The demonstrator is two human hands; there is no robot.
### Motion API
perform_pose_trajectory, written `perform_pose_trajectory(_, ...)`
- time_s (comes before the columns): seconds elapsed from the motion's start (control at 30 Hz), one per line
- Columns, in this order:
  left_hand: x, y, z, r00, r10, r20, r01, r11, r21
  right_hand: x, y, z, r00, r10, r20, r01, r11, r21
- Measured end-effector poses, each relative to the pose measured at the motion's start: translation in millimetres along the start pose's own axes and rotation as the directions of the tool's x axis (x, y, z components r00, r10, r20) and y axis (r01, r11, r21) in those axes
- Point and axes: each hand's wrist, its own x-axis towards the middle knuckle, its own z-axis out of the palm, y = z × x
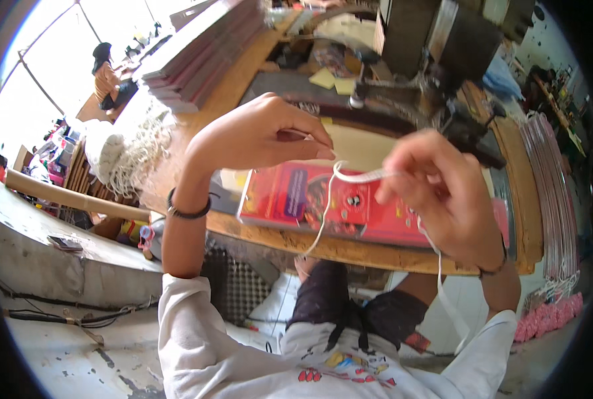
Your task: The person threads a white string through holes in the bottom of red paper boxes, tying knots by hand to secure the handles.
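Head view: the person's left hand (263, 136) is bent at the wrist above the desk (529, 219), its thumb and fingertips pinched together, with a bit of white cord (363, 177) showing among the fingers. The right hand (443, 193) has its fingers curled around the same cord, though it is blurred, so exactly where each finger meets the cord cannot be told. Between the two hands the cord makes a small loop; one length drops from it past the desk's near edge, and another hangs below the right hand toward the person's lap. Under the hands, a red printed pack (360, 213) lies flat along the near side of the desk. Beyond it stands a dark metal machine (403, 96). At the far left are a stack of boards (197, 60) and a heap of white strings (137, 143). A pink bundle (549, 319) sits low at the right, and another person (107, 80) sits in the left background.
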Motion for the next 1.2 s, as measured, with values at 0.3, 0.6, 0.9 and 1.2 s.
perform_pose_trajectory(0.3, 18.6, -62.6, -9.5, 0.99, -0.002, -0.138, -0.004, 0.999, -0.042, 80.8, 62.4, 47.6, 0.977, 0.109, 0.182, -0.14, 0.976, 0.166)
perform_pose_trajectory(0.6, -25.6, -132.5, -50.3, 0.901, -0.414, 0.132, 0.414, 0.91, 0.023, 62.9, 55.0, 14.6, 1.0, -0.022, -0.023, 0.008, 0.88, -0.476)
perform_pose_trajectory(0.9, -21.3, -113.2, -44.9, 0.99, -0.133, 0.041, 0.137, 0.982, -0.133, 81.4, 42.1, 33.3, 0.971, -0.231, 0.063, 0.234, 0.862, -0.449)
perform_pose_trajectory(1.2, -6.1, -121.8, -26.0, 0.871, -0.24, 0.429, 0.378, 0.884, -0.274, 99.2, 93.6, 81.2, 0.991, -0.109, 0.075, 0.12, 0.98, -0.159)
